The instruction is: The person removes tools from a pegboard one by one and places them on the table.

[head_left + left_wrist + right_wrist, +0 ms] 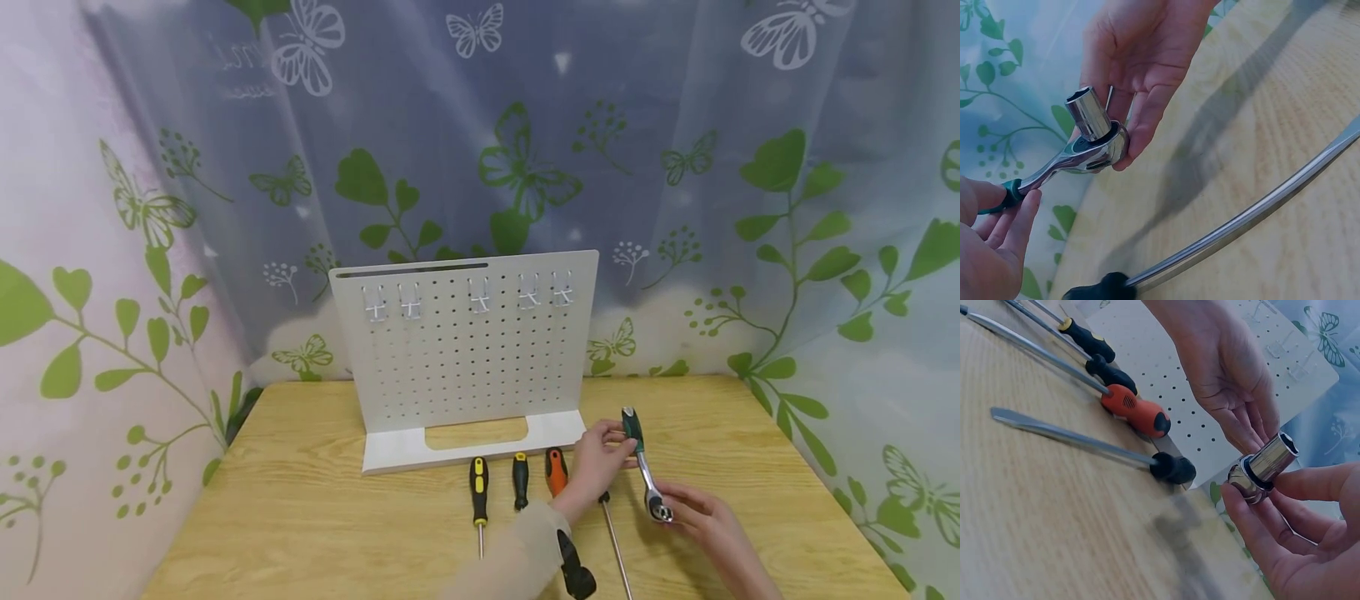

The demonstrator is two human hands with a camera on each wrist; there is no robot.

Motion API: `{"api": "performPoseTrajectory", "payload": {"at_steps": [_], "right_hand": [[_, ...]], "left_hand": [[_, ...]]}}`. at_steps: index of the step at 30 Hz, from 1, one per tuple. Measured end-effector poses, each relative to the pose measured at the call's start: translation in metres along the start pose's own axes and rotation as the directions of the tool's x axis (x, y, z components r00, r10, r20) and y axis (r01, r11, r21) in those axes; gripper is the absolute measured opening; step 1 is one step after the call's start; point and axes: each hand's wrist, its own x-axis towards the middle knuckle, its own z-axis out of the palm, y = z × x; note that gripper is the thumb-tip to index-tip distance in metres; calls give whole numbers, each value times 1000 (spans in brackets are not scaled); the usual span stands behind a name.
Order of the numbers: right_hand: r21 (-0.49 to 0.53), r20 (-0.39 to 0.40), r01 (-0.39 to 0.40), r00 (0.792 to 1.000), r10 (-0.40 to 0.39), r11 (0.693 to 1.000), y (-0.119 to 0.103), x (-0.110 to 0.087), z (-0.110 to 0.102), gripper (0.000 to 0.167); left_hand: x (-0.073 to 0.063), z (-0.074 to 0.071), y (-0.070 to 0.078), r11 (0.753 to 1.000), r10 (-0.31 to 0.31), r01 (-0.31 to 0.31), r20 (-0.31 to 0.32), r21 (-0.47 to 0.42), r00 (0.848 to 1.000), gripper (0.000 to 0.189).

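A chrome ratchet wrench (647, 479) with a dark green handle is held above the right part of the table by both hands. My left hand (596, 460) pinches the green handle (1009, 195) between thumb and fingers. At the other end my right hand (703, 518) grips the ratchet head (1247, 482), its thumb close to the socket. A shiny cylindrical socket (1089, 114) stands out from that head, its hollow end facing away from it. Under the left forearm lies a screwdriver (615, 537) with a black handle and a long metal shaft.
Left of it lie an orange-handled screwdriver (556, 468), a dark-handled one (521, 479) and a black-and-yellow one (478, 483). Behind them stands a white pegboard (465, 358) with several clear hooks (480, 293) near its top. A patterned curtain (420, 108) surrounds the wooden table (300, 500).
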Motion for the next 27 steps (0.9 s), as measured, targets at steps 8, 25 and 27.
{"api": "performPoseTrajectory", "payload": {"at_steps": [8, 25, 27], "right_hand": [[16, -14, -44, 999, 44, 999, 9, -3, -6, 46], [65, 66, -121, 991, 117, 991, 20, -1, -19, 43], [61, 78, -123, 990, 119, 990, 19, 0, -19, 43]], "left_hand": [[-3, 7, -18, 994, -31, 26, 53, 102, 998, 43], [-18, 13, -29, 947, -130, 73, 168, 312, 977, 3], [-18, 13, -29, 938, -150, 91, 154, 334, 977, 5]]}}
